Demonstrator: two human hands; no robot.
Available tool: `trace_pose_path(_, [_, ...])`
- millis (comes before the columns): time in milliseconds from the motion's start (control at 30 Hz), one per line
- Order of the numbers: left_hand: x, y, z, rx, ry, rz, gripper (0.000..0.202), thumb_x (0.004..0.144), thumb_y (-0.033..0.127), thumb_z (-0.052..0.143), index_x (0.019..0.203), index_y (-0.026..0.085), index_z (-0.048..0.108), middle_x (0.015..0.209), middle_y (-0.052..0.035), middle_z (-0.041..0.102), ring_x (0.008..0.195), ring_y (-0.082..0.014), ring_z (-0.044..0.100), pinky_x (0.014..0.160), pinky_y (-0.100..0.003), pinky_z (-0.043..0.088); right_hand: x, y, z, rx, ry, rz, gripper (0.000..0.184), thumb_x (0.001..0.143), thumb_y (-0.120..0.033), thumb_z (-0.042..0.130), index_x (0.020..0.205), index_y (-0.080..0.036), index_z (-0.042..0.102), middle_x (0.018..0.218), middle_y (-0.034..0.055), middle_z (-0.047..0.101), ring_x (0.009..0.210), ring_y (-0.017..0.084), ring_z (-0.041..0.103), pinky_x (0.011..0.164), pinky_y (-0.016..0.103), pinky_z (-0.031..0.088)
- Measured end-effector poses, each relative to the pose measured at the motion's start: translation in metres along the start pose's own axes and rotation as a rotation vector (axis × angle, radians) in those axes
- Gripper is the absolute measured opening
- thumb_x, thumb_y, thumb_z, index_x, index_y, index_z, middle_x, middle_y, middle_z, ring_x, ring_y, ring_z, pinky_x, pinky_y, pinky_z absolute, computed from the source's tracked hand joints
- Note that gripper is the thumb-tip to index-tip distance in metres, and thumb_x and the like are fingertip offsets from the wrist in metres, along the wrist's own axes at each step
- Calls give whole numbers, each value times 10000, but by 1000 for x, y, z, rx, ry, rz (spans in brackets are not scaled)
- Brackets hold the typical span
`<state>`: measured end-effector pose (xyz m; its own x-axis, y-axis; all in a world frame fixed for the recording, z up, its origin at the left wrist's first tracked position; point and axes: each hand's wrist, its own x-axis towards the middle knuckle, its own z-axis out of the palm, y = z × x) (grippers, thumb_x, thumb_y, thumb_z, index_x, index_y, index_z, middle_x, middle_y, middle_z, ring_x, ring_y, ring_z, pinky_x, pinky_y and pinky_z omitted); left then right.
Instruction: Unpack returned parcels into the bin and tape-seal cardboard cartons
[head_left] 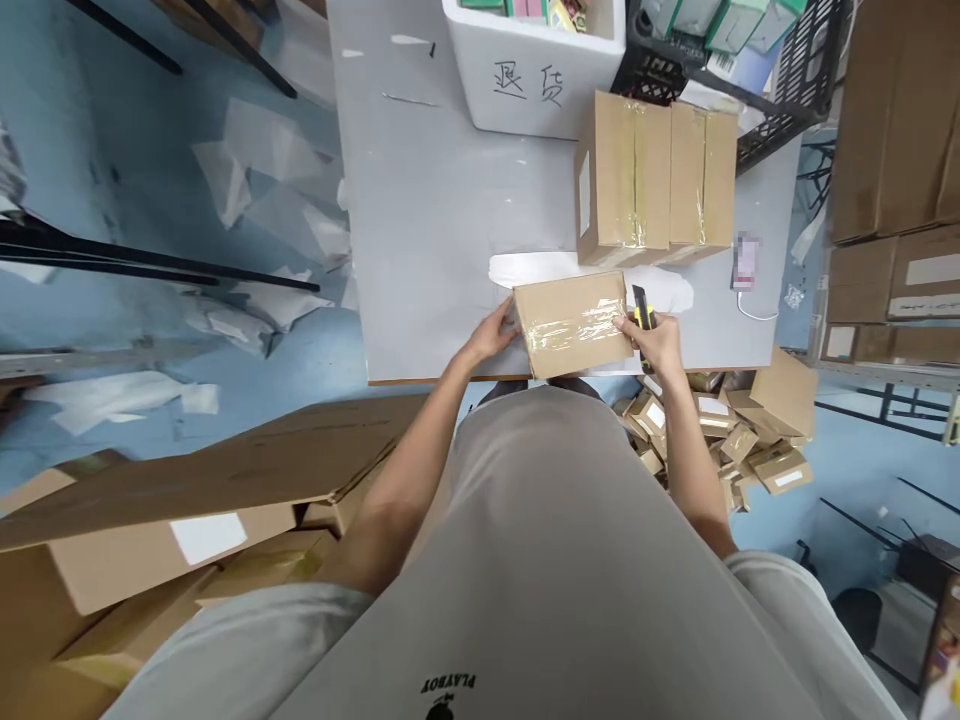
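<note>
From my remote view, I have the left hand (pixel 493 333) gripping the left end of a small brown cardboard box sealed with clear tape (pixel 574 325), at the near edge of the smooth grey tabletop (pixel 442 220). My right hand (pixel 658 342) grasps a black-and-yellow utility knife (pixel 643 310), its fingertips touching the box's right end. Just beyond stand two larger taped brown cartons (pixel 652 185), near a white lidless bin with black handwriting (pixel 525 95).

Taped carton (pixel 574 325) beside yellow-black cutter (pixel 643 308)
</note>
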<state>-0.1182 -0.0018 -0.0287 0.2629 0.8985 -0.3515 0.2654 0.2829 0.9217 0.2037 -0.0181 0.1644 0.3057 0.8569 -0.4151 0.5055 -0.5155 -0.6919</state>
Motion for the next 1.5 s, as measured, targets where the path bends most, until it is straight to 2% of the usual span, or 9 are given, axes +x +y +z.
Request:
trace_pose_path(167, [-14,54,-34,-55,139,112,607,1038,550,662,1562,245,686,1587,-140,722,1477,-311,668,1204,-489,587,-5,-6,10,-196,87,-36,550,807,-749,796,792,-215,666,705,-13,633,727,176,546,654,278,420])
trace_pose_path(267, [-13,94,-45,-36,65,209,516,988,536,757,1420,256,783,1530,-109,757,1418,-307,706,1193,-473,612,-18,-16,5,-349,141,-55,495,902,-691,770,791,-227,639,732,14,671,739,191,553,704,297,432])
trace_pose_path(367, [-6,116,-49,-24,-15,211,461,898,439,849,1315,244,826,1415,-94,794,1305,-300,752,1125,-459,666,-44,-23,6,-402,191,-103,445,1035,-663,627,945,-228,666,841,51,727,784,222,598,756,315,453])
trace_pose_path(500, [1,116,-55,-99,-94,194,435,866,382,894,1271,226,847,1395,-93,794,1267,-302,773,1127,-473,681,-92,-33,28,-338,127,-59,427,1119,-572,479,1306,-213,615,958,78,771,807,260,682,768,324,488])
trace_pose_path(633, [4,112,-59,-140,-129,193,447,847,444,943,1224,215,871,1396,-103,802,1246,-312,786,1164,-501,665,-126,-55,67,-305,-63,-134,412,1141,-529,460,1319,-212,655,996,99,808,836,279,744,802,321,516])
trace_pose_path(800, [4,114,-60,-147,-138,209,479,832,501,959,1215,223,885,1384,-105,813,1270,-327,780,1153,-499,670,-129,-80,101,-354,-151,-271,377,1156,-429,454,1328,-227,722,1145,138,847,1031,319,797,867,316,520])
trace_pose_path(1133, [2,119,-57,-127,-110,182,413,838,402,928,1209,223,888,1365,-76,826,1273,-316,781,1132,-470,682,-123,-107,110,-578,-206,-199,299,1166,-293,472,1282,-212,735,1075,127,858,994,309,803,835,298,469])
trace_pose_path(1367, [-1,116,-43,-109,-8,173,352,844,302,859,1185,220,889,1329,-86,826,1224,-289,787,1065,-442,712,-124,-150,127,-867,-270,-30,376,1185,-200,433,1452,-95,676,1225,231,844,1124,356,801,979,377,528])
trace_pose_path(1500, [-4,114,-38,-95,37,179,330,867,255,808,1187,224,886,1309,-80,822,1237,-282,786,1111,-440,694,-132,-160,131,-935,-312,36,416,1167,-148,404,1491,-46,644,1264,275,823,1184,374,790,1020,423,551])
